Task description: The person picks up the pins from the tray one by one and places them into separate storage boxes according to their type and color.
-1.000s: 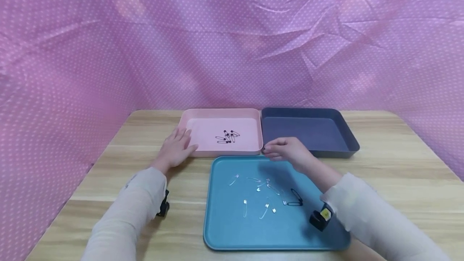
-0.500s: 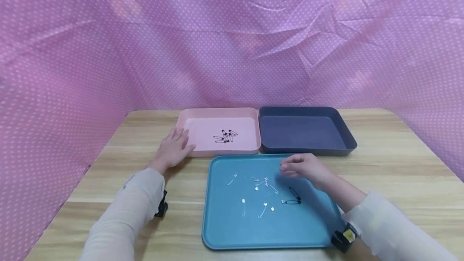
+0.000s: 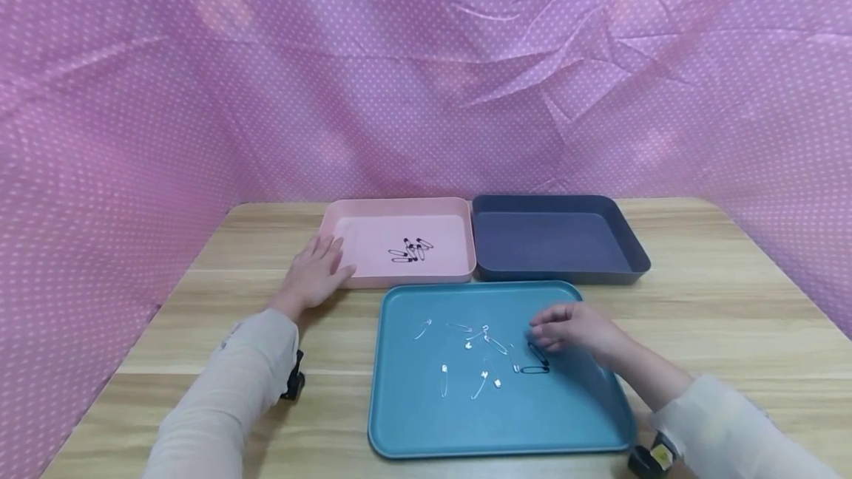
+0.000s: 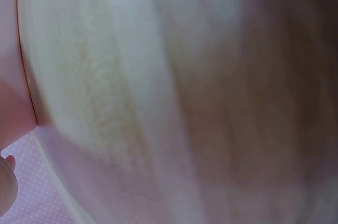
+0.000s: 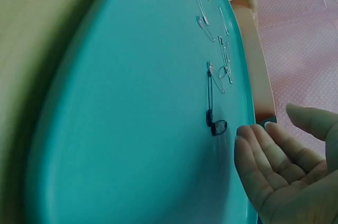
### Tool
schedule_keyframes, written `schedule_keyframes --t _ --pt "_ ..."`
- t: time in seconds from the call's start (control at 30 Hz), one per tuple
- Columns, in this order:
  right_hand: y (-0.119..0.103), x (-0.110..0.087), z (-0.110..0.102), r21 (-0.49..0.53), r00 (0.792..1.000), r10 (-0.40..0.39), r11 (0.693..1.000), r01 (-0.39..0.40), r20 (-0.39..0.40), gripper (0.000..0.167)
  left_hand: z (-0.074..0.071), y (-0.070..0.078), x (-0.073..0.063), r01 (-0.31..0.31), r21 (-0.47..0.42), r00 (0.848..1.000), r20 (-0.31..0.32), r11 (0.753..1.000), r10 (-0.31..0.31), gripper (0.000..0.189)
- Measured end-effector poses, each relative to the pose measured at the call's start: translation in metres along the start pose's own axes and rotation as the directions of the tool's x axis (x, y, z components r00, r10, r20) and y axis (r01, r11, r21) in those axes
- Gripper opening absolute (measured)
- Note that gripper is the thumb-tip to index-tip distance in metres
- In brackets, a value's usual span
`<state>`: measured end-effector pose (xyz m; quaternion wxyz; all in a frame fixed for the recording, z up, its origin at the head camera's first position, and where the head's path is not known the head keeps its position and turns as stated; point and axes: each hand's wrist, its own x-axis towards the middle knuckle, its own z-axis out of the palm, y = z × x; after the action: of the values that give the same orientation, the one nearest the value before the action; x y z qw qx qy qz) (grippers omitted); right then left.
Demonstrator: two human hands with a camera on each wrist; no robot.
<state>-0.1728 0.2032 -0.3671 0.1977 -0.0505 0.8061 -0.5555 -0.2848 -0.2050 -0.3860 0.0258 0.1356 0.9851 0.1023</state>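
Observation:
My left hand (image 3: 313,273) rests at the left front corner of the pink tray (image 3: 353,281), fingers straight and spread over its rim. Several black safety pins (image 3: 411,250) lie in a loose pile inside that tray. Over the right part of the blue tray (image 3: 426,427) hovers my right hand (image 3: 575,331), holding nothing. In the right wrist view its fingers are slightly bent, thumb apart, close to two black safety pins (image 5: 209,97). Several silver safety pins (image 3: 484,384) are scattered on the blue tray, to the left of the black ones.
A dark navy tray (image 3: 559,276) stands right of the pink one, both behind the blue tray. All sit on a light wooden table (image 3: 719,294). A pink dotted cloth (image 3: 413,94) hangs behind and at the sides.
My right hand has moved from near the junction of the two back trays, back and rightward over the blue tray, close to the black safety pins. My left hand has stayed at the pink tray.

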Motion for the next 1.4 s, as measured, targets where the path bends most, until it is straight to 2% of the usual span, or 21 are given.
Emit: schedule_keyframes --t 0.23,0.4,0.6,0.8,1.0,1.4 --pt "0.006 -0.002 0.005 -0.105 0.997 0.046 0.993 -0.051 -0.055 0.022 -0.001 0.001 0.0 -0.002 0.008 1.0 0.001 1.0 0.002 0.069" --pt "0.006 -0.007 0.011 -0.214 0.993 0.074 0.973 -0.092 -0.092 0.012 0.0 0.001 -0.001 0.004 0.004 1.0 0.001 1.0 -0.004 0.07" --pt "0.008 -0.006 0.021 -0.329 0.985 0.07 0.937 -0.118 -0.156 0.002 0.0 0.0 -0.001 -0.001 0.007 1.0 -0.005 1.0 0.001 0.068" --pt "0.005 -0.004 0.029 -0.428 0.976 0.051 0.893 -0.139 -0.212 0.01 0.001 0.001 -0.001 -0.007 0.009 1.0 -0.007 1.0 0.007 0.067" --pt "0.001 -0.003 0.031 -0.47 0.978 0.053 0.871 -0.144 -0.202 0.014 0.001 0.0 0.0 -0.009 0.004 1.0 -0.006 1.0 0.009 0.069" --pt "-0.003 0.0 0.029 -0.473 0.974 0.083 0.863 -0.176 -0.21 0.021 0.0 0.0 0.0 -0.009 0.015 1.0 0.001 1.0 0.009 0.07"
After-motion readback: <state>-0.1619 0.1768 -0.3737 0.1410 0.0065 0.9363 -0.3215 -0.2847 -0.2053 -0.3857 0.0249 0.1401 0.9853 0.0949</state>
